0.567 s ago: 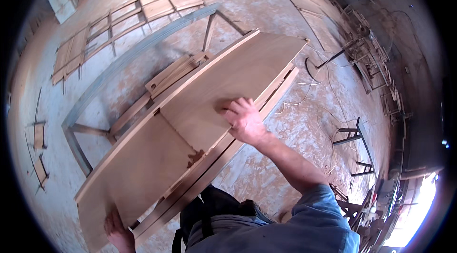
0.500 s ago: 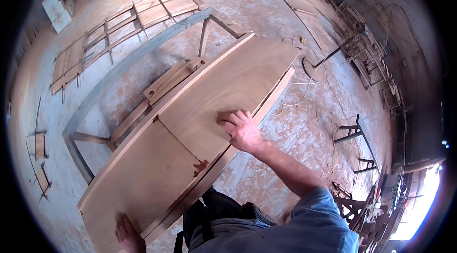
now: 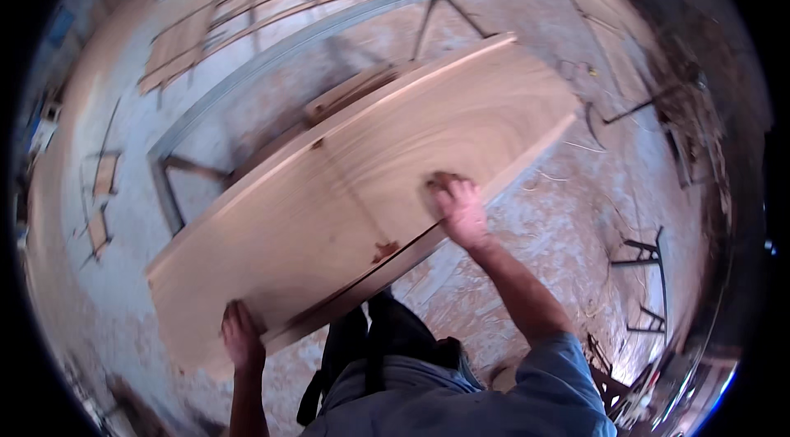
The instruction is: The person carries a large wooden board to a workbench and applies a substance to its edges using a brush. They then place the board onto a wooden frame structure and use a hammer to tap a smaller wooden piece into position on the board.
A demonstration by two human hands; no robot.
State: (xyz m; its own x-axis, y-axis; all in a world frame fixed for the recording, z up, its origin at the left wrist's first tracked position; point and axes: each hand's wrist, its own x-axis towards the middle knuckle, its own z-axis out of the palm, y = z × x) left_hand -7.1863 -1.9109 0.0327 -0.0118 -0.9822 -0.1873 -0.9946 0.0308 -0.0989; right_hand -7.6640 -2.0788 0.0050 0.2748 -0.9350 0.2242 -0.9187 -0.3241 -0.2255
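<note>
A long pale wooden panel [image 3: 329,206] lies slantwise in front of me, with a raised strip along its far edge and another strip along the near one. A thin seam crosses it, with a reddish-brown patch [image 3: 383,252] at the near end. My left hand [image 3: 241,335] rests on the panel's left part close to the near edge, fingers stretched out and holding nothing. On the right part, past the seam, my right hand [image 3: 461,211] lies on the surface with slightly bent, parted fingers; blur softens the fingertips. I see nothing gripped in it.
Beyond the panel stands a grey metal frame [image 3: 296,40] with angled legs. A slatted wooden frame [image 3: 280,5] lies on the floor farther back. A dark metal stand [image 3: 661,272] is at right, with thin cables [image 3: 550,177] on the floor nearby.
My view has shifted, so the panel sits farther right and more of my left arm shows. Both hands remain on the panel, the right one still beyond the seam.
</note>
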